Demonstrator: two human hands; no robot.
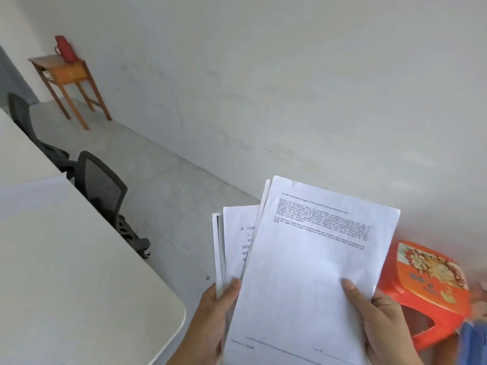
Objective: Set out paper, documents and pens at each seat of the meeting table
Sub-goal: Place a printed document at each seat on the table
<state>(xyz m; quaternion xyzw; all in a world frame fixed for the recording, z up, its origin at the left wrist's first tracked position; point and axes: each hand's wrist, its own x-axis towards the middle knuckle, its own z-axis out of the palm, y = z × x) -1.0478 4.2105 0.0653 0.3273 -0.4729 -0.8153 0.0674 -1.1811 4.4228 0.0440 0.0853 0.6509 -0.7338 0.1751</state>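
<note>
Head view: your left hand (210,322) pinches the rear stack of documents (233,246) by its bottom edge, your right hand (382,320) grips the front sheet (316,259) under the thumb, both in the air at 5 o'clock, off the meeting table (66,272) at 8 o'clock. Paper is thin, smooth and floppy, fanned and held at one end only, so sheets likely slide out or two peel off together. Table top is matte, corner rounded; mesh-backed chairs (102,185) at 9 o'clock.

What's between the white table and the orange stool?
In the head view, the papers, held by the left hand and right hand, over grey floor.
</note>
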